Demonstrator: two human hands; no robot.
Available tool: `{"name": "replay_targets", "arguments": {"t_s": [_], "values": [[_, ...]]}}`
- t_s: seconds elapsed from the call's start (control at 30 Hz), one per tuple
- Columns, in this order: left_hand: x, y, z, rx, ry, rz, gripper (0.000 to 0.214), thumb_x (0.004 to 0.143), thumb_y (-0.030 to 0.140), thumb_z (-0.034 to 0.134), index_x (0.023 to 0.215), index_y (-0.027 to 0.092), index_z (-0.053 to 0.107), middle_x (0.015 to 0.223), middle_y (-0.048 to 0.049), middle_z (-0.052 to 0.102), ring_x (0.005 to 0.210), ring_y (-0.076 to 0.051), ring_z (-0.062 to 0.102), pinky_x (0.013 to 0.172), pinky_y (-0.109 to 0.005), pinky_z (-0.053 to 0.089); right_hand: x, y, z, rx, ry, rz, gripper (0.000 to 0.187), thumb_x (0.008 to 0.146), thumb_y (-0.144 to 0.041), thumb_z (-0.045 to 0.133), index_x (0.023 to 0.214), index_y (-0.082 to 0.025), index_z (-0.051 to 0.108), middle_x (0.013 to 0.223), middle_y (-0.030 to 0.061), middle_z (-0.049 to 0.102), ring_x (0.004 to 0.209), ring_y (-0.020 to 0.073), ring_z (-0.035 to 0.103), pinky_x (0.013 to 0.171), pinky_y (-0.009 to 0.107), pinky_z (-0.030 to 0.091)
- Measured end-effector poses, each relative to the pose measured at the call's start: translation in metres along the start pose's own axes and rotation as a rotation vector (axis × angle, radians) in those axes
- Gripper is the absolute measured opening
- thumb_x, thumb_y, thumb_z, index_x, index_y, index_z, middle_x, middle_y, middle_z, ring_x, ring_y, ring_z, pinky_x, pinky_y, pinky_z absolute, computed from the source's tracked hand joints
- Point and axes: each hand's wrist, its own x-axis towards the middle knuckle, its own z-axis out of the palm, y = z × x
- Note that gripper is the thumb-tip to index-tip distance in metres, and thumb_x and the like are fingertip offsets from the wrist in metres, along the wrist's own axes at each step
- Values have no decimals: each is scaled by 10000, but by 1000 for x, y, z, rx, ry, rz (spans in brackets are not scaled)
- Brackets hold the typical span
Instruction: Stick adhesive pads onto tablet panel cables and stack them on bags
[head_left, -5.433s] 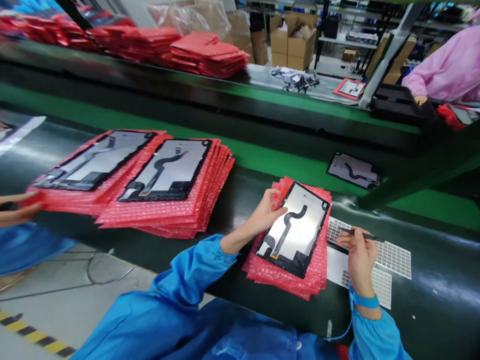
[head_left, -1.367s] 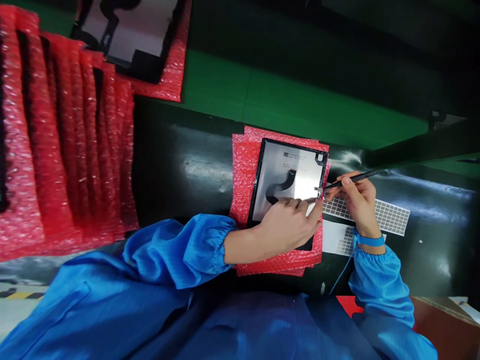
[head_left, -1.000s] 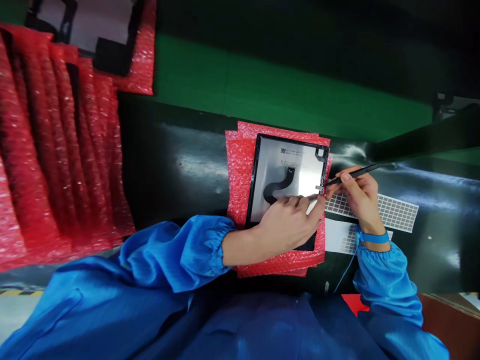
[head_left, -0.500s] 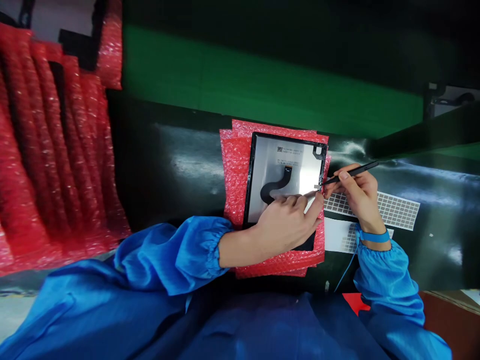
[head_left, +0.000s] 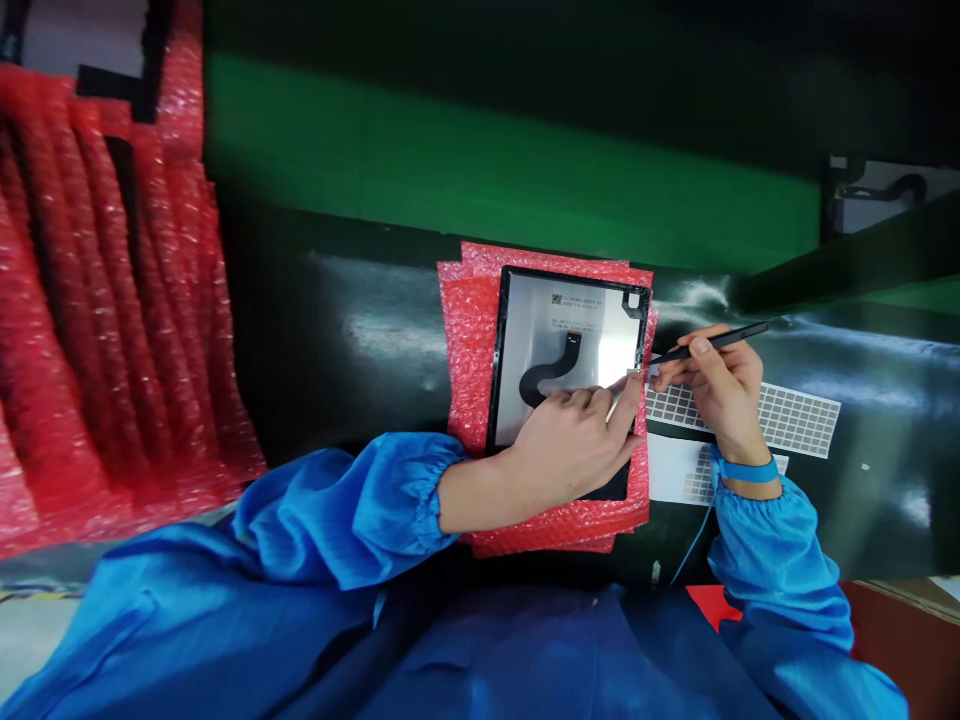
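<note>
Barely anything has shifted since half a second ago: the left forefinger has crept a touch further up the panel's right edge, and the tweezer tip has stayed at that same spot.

That flat silver display panel with its black frame and curved black ribbon cable point(head_left: 564, 352) lies face-down on a small stack of red bubble-wrap sheets point(head_left: 471, 350), right in front of the person on the dark glossy table point(head_left: 352, 340). Left hand point(head_left: 574, 445) is spread flat over the panel's lower half, fingers loose, gripping nothing, forefinger pressing by the right rim. Right hand point(head_left: 718, 388) is pinched shut round slim black tweezers point(head_left: 709, 344), tip touching the panel edge just above that forefinger. Whether a tiny piece sits in the tip is too small to tell.

To do this well, I'd judge: keep the left palm steady so the panel can't slide on the wrap, bring the tweezers in low and shallow, and press with the fingertip only once the tip is lined up.

Just beside, right of the stack, lies a white sheet of small gridded stickers point(head_left: 787, 420). Far left, a big fanned pile of red bubble-wrap pouches point(head_left: 112, 330).
</note>
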Motion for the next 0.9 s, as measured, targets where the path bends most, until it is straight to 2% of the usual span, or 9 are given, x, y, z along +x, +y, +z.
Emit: {"name": "replay_targets", "arguments": {"t_s": [0.13,0.27,0.4,0.5,0.57,0.67,0.73,0.8,0.9], "values": [[1,-1,-3,9,-30,-23,698,1110,451,472,1598,-47,454,1099,-204,792,882,-271,775,698,-371,583,-6,-5,-4,-39,104,-107,341,957,-612,743,987,-282,660,723,-6,746,613,229,787,615,395,684],[4,-5,-8,18,-88,-30,702,1090,469,501,1598,-15,478,1022,-167,803,833,-255,775,643,-349,534,-21,-16,-13,-139,244,-141,355,949,-620,743,983,-272,683,761,15,778,609,227,780,608,395,677],[5,-6,-12,8,-98,-55,709,1084,499,510,1603,17,476,945,-139,800,799,-251,762,613,-329,491,-52,-19,-27,-198,312,-154,311,967,-567,755,1009,-262,714,757,18,790,634,232,789,613,391,676],[4,-1,-17,39,-63,-78,674,1094,482,494,1581,17,497,982,-157,790,833,-265,750,632,-337,502,-84,-9,-42,-251,312,-128,261,978,-510,773,1010,-255,732,733,13,788,607,227,780,581,377,665],[1,8,-20,57,-11,-14,632,1101,458,491,1550,15,532,1077,-181,777,936,-286,742,702,-362,540,-103,2,-51,-282,291,-90,237,986,-478,774,1017,-246,741,737,19,796,611,230,782,590,377,670],[-5,27,-17,46,51,244,605,1086,474,546,1482,20,605,1262,-211,743,1154,-329,700,921,-424,562,-125,17,-61,-319,253,-32,220,1009,-455,749,1044,-237,742,763,34,813,658,242,800,658,391,689],[-9,40,-9,45,44,397,632,1046,521,620,1450,36,642,1462,-228,666,1347,-367,617,1106,-474,496,-134,23,-64,-328,238,-20,209,1020,-446,736,1063,-241,739,782,35,820,689,247,810,694,394,693],[-12,50,2,60,-10,460,715,995,590,681,1465,51,644,1619,-223,549,1489,-400,505,1226,-511,401,-140,26,-65,-327,234,-17,200,1021,-444,735,1061,-248,736,780,29,817,679,245,805,673,382,686],[-15,58,14,78,-88,450,817,957,651,708,1515,61,612,1697,-219,456,1554,-427,432,1268,-554,348,-147,28,-63,-343,218,11,205,1013,-451,744,1040,-248,735,757,26,808,636,241,791,622,364,675]]}}
